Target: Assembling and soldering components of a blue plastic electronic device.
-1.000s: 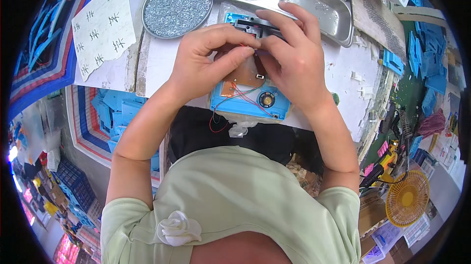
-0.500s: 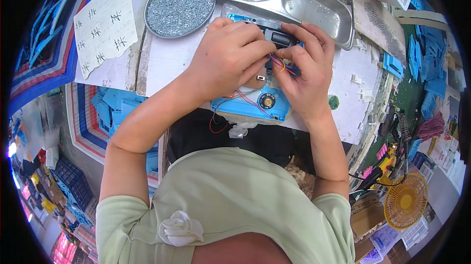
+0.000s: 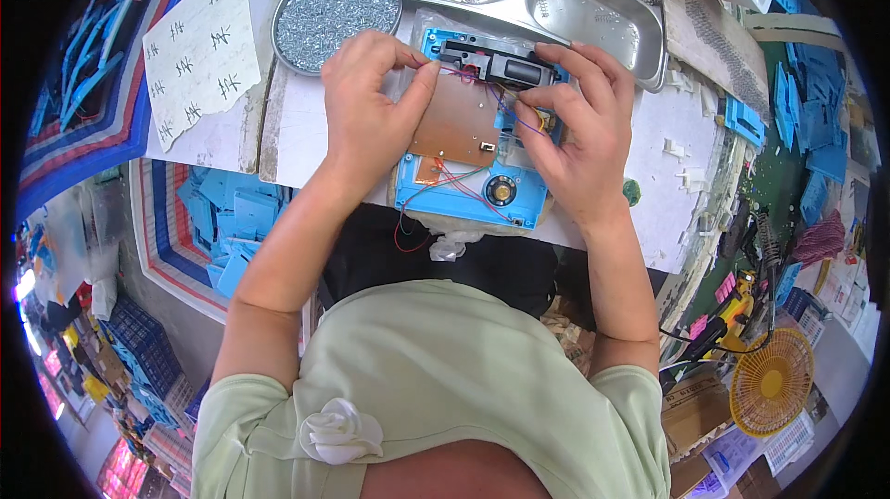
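Note:
A blue plastic housing [image 3: 408,191] lies in front of me with a brown circuit board [image 3: 454,123] over its middle. Across its far side sits a long black plastic module [image 3: 501,66]. My left hand [image 3: 375,114] pinches a thin wire between thumb and forefinger at the board's far left corner. My right hand [image 3: 589,123] has its upper fingertips against the module's right end, while thumb and forefinger close around coloured wires [image 3: 508,109]. A round speaker [image 3: 502,190] sits in the housing's near part, beside loose red and green wires [image 3: 454,179].
A round tray of small metal screws [image 3: 338,12] stands at the far left, next to a handwritten paper sheet [image 3: 204,54]. Behind the housing is a compartmented steel tray [image 3: 593,12]. Small white plastic parts [image 3: 691,179] lie to the right. A yellow fan [image 3: 771,380] is at lower right.
My left hand has moved left, away from my right hand, uncovering the circuit board and black module. My right hand stays nearly in place at the wires.

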A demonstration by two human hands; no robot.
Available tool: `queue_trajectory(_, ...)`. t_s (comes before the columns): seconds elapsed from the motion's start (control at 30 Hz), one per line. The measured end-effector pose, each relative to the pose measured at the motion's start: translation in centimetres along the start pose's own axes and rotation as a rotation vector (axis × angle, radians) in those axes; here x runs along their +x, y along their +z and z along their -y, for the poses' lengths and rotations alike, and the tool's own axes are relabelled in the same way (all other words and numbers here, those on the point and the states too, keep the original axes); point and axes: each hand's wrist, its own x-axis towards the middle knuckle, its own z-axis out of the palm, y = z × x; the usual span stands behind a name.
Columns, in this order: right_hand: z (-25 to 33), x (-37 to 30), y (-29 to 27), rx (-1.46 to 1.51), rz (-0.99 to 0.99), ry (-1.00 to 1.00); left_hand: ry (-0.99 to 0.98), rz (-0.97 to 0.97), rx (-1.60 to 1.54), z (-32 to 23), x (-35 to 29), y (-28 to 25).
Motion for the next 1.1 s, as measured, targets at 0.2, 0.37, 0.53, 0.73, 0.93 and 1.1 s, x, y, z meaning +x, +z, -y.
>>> queue_trajectory(0.2,-0.4,-0.3,-0.6,0.077,-0.034,0.005,0.253,-0.016,-0.104,-7.0,-0.1,-1.9)
queue_trajectory(0.37,-0.8,-0.7,-1.0,0.177,-0.047,0.085,0.331,0.236,-0.153,-6.0,1.3,0.9)
queue_trajectory(0.53,-1.1,-1.1,-1.4,0.214,-0.038,0.143,0.216,0.236,-0.179,-6.5,1.8,0.9)
queue_trajectory(0.73,-1.2,-1.0,-1.6,0.256,-0.051,0.152,0.311,0.227,-0.17,-5.7,1.6,1.4)
queue_trajectory(0.93,-0.9,-1.2,-2.2,0.281,-0.075,0.173,0.226,0.255,-0.306,-6.0,1.7,2.4)
queue_trajectory(1.1,-0.8,-2.6,-4.0,0.201,-0.066,0.163,0.195,0.338,-0.34,-6.1,2.2,2.4)
